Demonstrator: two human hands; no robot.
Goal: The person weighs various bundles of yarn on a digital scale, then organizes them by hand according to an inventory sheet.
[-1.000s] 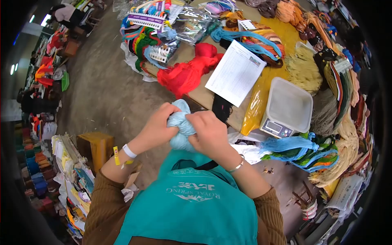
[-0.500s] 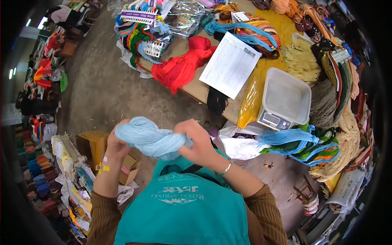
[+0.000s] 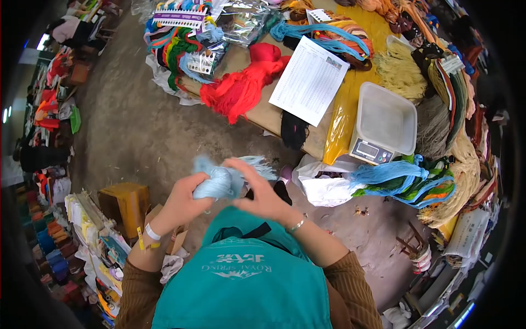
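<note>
A pale blue skein of yarn is bunched between my two hands, above the teal apron. My left hand is wrapped round its left side. My right hand has thumb and fingers apart at the skein's right side, its fingertips over the yarn. Loose strands of the skein spread out behind the right fingers. Beyond, on the table, lie a red yarn bundle, a printed sheet and a scale with a clear tray.
Blue and green yarn lies on the near table edge beside white plastic. A cardboard box stands on the floor at left. A small stool is at lower right. A person is at the far upper left.
The skein has gone from a long twisted shape to a compact bunch with loose strands. My left hand has moved right, and my right fingers have spread.
</note>
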